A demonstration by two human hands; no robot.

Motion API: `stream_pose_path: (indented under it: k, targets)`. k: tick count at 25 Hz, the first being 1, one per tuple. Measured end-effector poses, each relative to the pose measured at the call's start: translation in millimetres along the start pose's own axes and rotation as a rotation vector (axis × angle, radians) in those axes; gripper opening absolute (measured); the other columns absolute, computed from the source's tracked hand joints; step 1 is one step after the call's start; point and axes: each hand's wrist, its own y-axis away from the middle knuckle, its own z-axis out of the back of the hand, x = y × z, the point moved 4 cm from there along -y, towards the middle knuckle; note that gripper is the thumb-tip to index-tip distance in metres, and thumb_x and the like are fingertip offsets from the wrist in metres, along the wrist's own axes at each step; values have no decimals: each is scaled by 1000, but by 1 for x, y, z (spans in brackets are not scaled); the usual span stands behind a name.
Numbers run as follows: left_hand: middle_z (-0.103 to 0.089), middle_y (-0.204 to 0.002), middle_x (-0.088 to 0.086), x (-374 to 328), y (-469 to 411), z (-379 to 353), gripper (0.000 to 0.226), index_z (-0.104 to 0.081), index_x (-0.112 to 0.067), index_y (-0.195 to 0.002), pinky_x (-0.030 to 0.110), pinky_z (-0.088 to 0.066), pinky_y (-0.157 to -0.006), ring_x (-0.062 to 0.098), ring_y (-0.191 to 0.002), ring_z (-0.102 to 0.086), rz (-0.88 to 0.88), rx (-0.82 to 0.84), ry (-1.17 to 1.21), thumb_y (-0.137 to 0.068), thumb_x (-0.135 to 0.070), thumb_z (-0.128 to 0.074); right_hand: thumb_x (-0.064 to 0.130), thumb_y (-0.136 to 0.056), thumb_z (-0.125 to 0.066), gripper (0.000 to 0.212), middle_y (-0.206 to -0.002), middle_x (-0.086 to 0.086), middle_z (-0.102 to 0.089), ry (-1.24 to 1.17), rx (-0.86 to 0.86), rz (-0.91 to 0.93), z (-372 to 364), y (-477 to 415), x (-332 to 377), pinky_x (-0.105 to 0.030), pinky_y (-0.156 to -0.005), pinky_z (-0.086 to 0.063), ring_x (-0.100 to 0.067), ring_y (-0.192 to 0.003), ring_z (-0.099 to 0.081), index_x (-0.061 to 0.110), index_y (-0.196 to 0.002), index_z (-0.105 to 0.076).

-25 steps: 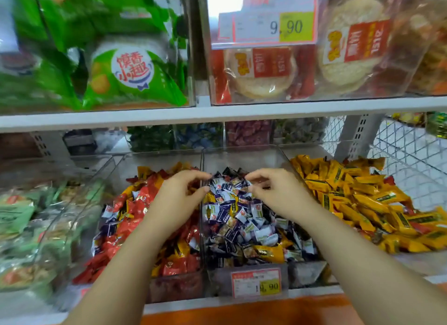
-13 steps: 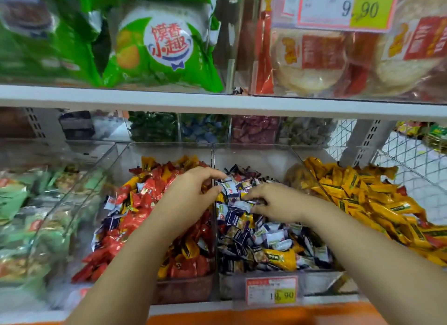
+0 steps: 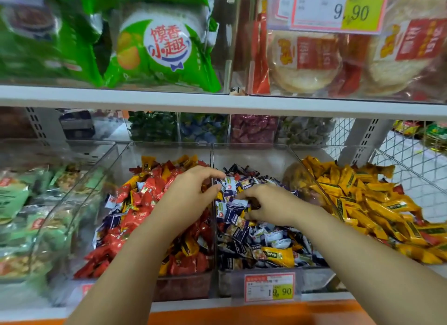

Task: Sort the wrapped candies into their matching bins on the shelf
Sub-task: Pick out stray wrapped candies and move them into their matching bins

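Note:
Three clear bins sit on the lower shelf. The left bin [image 3: 125, 169] holds red candies [image 3: 150, 198] mixed with a few blue-and-white [image 3: 113, 201] and yellow ones. Blue-and-white candies [image 3: 244, 237] fill the middle bin [image 3: 244, 155], with one yellow candy [image 3: 275, 253] among them. To the right lies a heap of yellow candies [image 3: 362, 203]. My left hand [image 3: 191, 194] hovers over the divider between the red and blue bins, thumb and forefinger curved and slightly apart, with nothing seen between them. My right hand [image 3: 271, 203] digs into the blue-and-white pile, fingers curled round candies.
The upper shelf edge [image 3: 217, 102] runs just above the bins, carrying green snack bags [image 3: 164, 48] and round cakes [image 3: 307, 58]. Small bins of dark candies [image 3: 203, 128] stand behind. A price tag [image 3: 269, 287] hangs at the front, green packets [image 3: 21, 203] fill the far left, and a wire basket [image 3: 416, 179] stands right.
My right hand has dropped lower into the blue-and-white candies and curled tighter. The left hand has kept its place over the divider. My view has moved closer and to the left.

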Motion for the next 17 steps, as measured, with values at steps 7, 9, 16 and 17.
stream_pose_path:
  k: [7, 9, 16, 17]
  targets:
    - [-53, -114, -14, 2, 0, 0, 27, -58, -32, -119, 2, -35, -72, -1, -95, -49, -28, -1, 47, -93, -27, -53, 34, -79, -70, 48, -126, 0, -57, -12, -165, -60, 9, -8, -3, -36, -92, -46, -21, -114, -52, 29, -124, -54]
    - [-53, -115, -14, 1, 0, -1, 27, -58, -31, -119, 2, -34, -72, -2, -96, -48, -34, -7, 50, -94, -27, -53, 29, -80, -70, 27, -111, 3, -62, -105, -296, -60, 23, 6, -1, -33, -81, -49, -17, -97, -58, 28, -106, -61]
    - [-54, -117, -9, -4, 3, -2, 26, -59, -29, -119, 2, -32, -69, 1, -96, -47, -22, -21, 41, -94, -22, -52, 20, -83, -68, 9, -79, 7, -62, -237, -643, -90, 54, 70, -14, -15, -57, -35, -3, -61, -52, 25, -88, -62]
    - [-54, -118, -8, -5, 3, -2, 26, -59, -29, -119, 3, -33, -70, 1, -95, -47, -16, -28, 38, -94, -22, -52, 17, -83, -68, 8, -83, 7, -62, -252, -732, -107, 57, 81, -19, -16, -63, -35, -5, -70, -53, 21, -89, -64]
